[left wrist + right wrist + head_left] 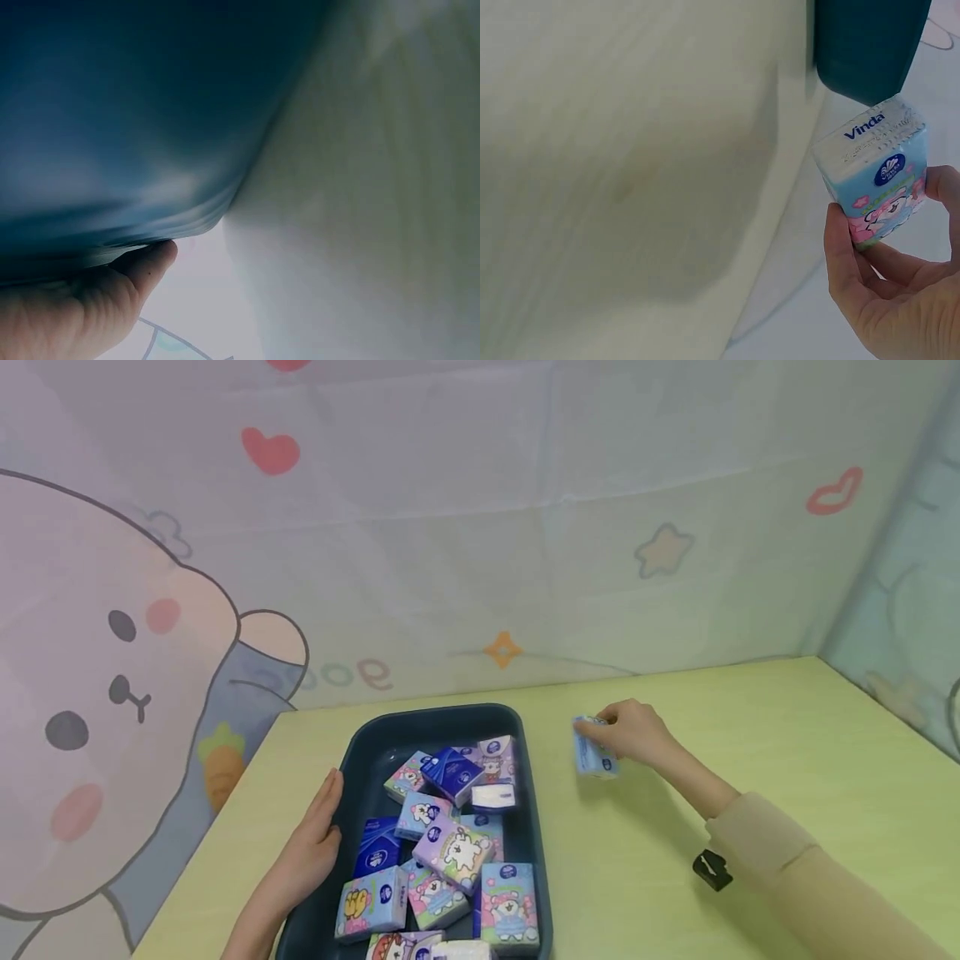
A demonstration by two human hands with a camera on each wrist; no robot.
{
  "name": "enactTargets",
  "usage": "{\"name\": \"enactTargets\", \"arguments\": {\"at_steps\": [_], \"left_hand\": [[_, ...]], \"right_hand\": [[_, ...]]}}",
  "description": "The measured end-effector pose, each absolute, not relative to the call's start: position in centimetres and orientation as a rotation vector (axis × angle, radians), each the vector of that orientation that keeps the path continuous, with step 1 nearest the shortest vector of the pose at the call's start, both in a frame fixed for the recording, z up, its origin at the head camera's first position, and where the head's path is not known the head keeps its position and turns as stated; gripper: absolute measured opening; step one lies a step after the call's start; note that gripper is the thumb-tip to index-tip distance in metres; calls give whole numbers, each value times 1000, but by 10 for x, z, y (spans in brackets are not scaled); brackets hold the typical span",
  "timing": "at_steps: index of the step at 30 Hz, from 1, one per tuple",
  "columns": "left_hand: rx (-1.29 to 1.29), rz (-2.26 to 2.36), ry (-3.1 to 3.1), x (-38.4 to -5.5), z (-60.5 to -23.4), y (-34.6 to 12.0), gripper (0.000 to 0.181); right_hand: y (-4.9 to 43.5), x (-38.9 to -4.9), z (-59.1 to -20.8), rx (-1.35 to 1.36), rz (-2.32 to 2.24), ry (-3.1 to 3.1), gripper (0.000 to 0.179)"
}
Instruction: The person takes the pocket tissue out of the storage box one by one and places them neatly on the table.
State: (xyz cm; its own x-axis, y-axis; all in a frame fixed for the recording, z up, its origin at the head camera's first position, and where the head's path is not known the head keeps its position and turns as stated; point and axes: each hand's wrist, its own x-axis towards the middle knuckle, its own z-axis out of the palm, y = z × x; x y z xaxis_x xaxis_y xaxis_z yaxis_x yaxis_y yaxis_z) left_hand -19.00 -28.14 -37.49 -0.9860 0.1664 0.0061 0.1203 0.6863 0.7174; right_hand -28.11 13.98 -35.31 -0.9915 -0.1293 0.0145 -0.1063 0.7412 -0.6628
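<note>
My right hand (633, 732) pinches a light blue tissue pack (595, 752) over the table, to the right of the bin. In the right wrist view that tissue pack (881, 169) shows a Vinda label and a cartoon print, with thumb and fingers at its sides. A dark teal bin (536, 827) holds several tissue packs, among them a purple pack (453, 852), a dark blue pack (452, 774) and a light blue pack (510, 906). Against the bin's left wall rests my left hand (309, 843), its fingers straight along the outside; the left wrist view shows the hand (90, 311) beside the wall.
The yellow-green table (750, 735) extends to the right of the bin. Behind it hangs a printed cloth backdrop (450, 560) with a cartoon bear, hearts and stars. A small black clip (712, 869) shows beside the right sleeve.
</note>
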Motion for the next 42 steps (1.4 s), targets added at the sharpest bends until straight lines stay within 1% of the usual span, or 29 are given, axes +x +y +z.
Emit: {"name": "enactTargets", "arguments": {"at_steps": [3,7,13,16,22,30,42], "left_hand": [[243,1203,2836,-190,-375,-282,65],[231,1210,2840,-188,-375,-282,65],[217,1203,2843,-188,-375,-281,64],[215,1196,2846,-187,-375,-279,64],[241,1198,2855,-188,-374,-275,63],[245,1211,2859,-189,-374,-274,63],[227,1197,2848,-188,-373,-273,64]], "right_hand": [[131,-293,-354,-154,-1087,2885,53],[118,-305,-355,-115,-1003,2911,44],[104,-320,-357,-77,-885,2933,41],[102,-325,-362,-48,-843,2931,42],[104,-328,-373,-4,-771,2967,43],[101,-328,-376,13,-688,3033,46],[92,-324,-381,55,-646,3072,44]]}}
